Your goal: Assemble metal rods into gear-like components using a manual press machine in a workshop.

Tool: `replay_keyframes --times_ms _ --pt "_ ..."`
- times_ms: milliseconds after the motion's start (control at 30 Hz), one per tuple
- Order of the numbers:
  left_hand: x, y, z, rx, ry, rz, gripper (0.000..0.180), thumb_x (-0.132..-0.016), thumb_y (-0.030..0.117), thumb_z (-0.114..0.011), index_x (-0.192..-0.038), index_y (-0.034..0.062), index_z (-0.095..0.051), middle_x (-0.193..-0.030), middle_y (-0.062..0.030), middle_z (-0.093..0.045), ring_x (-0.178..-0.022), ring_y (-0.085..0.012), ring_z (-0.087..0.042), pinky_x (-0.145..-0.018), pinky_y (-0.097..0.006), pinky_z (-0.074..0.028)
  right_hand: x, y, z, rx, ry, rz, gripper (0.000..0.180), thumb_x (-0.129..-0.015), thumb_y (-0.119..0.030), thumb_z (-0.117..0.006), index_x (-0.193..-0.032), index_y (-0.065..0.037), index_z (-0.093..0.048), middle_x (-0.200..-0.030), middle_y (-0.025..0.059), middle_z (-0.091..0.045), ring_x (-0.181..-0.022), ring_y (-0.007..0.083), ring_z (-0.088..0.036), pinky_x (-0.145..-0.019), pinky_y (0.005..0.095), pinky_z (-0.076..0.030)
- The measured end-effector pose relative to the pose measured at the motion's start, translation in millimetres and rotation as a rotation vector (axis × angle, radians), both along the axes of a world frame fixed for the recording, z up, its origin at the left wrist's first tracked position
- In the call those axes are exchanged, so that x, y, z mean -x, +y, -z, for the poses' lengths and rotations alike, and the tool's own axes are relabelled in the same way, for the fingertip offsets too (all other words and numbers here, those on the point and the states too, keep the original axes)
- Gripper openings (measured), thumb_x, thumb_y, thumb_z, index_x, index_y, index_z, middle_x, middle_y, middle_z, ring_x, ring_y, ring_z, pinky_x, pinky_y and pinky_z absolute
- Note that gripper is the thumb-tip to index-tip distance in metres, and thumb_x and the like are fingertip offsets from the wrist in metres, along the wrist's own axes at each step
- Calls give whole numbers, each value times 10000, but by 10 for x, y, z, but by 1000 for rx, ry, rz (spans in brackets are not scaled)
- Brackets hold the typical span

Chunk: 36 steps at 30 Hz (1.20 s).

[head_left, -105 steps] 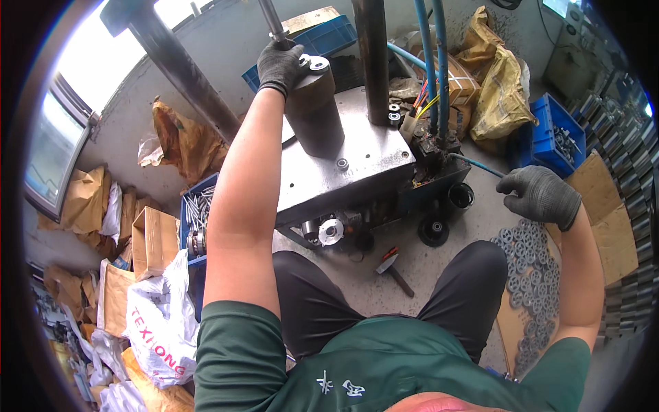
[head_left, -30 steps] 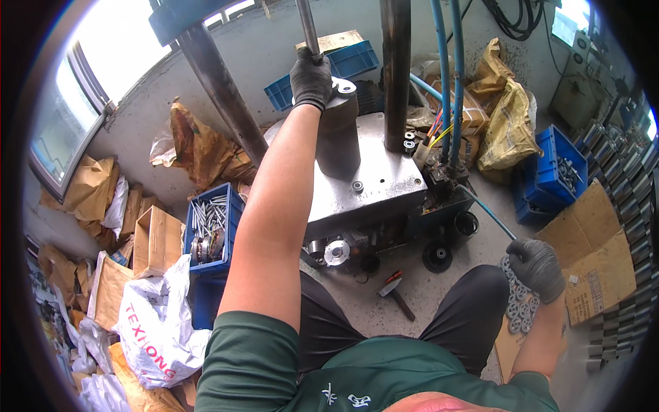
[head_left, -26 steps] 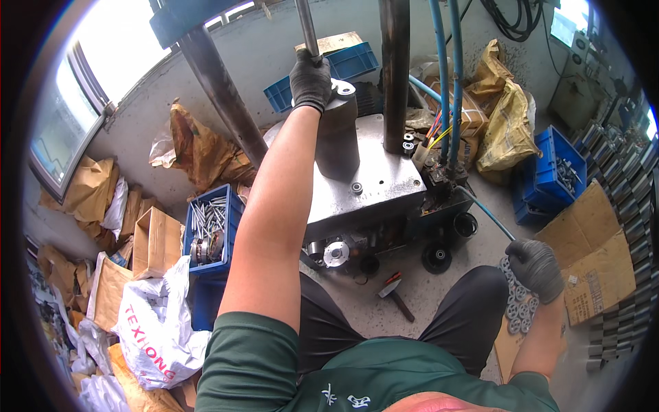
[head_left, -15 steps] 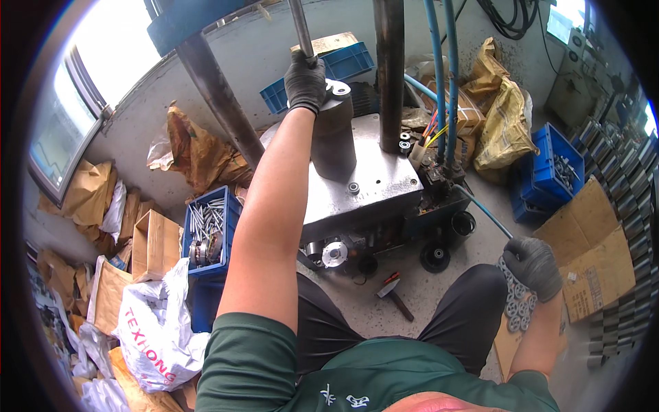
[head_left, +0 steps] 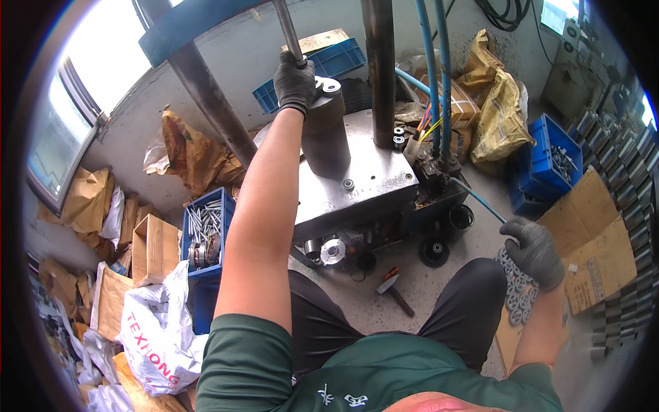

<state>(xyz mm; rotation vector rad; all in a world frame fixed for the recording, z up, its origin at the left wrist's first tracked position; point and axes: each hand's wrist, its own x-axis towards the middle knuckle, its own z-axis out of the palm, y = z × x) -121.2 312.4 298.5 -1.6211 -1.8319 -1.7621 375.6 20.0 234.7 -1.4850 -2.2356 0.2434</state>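
My left hand (head_left: 295,82), in a dark glove, is closed around a slanted metal lever rod (head_left: 284,26) above a press. Right beside that hand stands a dark cylinder (head_left: 327,137) with a small silver ring part (head_left: 330,86) on its top. The cylinder rests on the press's steel plate (head_left: 364,189), in front of a thick upright column (head_left: 378,69). My gloved right hand (head_left: 535,253) hangs low on the right, fingers curled, just above a pile of flat metal ring parts (head_left: 515,299) on the floor. Whether it holds a part is hidden.
A blue crate of metal pins (head_left: 204,226) and a white sack (head_left: 151,336) lie at left. A hammer (head_left: 393,290) lies on the floor between my knees. Blue hoses (head_left: 432,75), yellow bags (head_left: 498,117), another blue crate (head_left: 549,161) and cardboard (head_left: 594,240) crowd the right.
My right hand has come down from chest height to the ring parts on the floor at right. My left hand has stayed closed on the lever, which has shifted slightly.
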Motion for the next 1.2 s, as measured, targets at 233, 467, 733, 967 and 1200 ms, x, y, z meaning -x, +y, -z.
replay_keyframes --times_ms 233,467,733,967,1200 --pt "51 0 8 -7 -30 59 263 -902 229 -757 -1058 84 -603 -936 -181 -741 -927 -405 -726 -828 -481 -565 216 1120 -579 -772 -45 37 235 -878 -2 -644 -1100 -78 -652 -935 183 -678 -845 387 -678 -763 462 -553" --pt "76 150 65 -21 -41 92 291 -886 243 -784 -1068 89 -617 -935 -174 -747 -934 -382 -734 -835 -462 -568 202 1953 -937 -856 -4 34 98 -905 -65 -636 -1002 -50 -630 -945 199 -671 -858 429 -661 -765 482 -553" --pt "88 94 29 -25 -267 325 315 -874 213 -780 -1078 45 -609 -888 -118 -744 -807 -261 -742 -721 -385 -585 -297 581 -318 -1 -137 -236 227 -817 -68 -666 -1028 -46 -748 -969 198 -719 -901 360 -712 -826 425 -579" --pt "167 81 3 -119 -753 696 200 -989 118 -455 -1119 34 -580 -854 -159 -703 -692 -223 -695 -611 -352 -590 -133 0 58 151 -319 -210 191 -810 -111 -659 -961 -65 -767 -860 177 -721 -827 360 -717 -772 433 -571" --pt "245 153 48 -75 -604 652 246 -985 115 -427 -1043 17 -645 -866 -132 -719 -756 -228 -707 -677 -349 -597 -17 233 -230 77 -135 -99 206 -854 -113 -655 -1020 -46 -755 -889 183 -733 -861 374 -720 -789 452 -573"
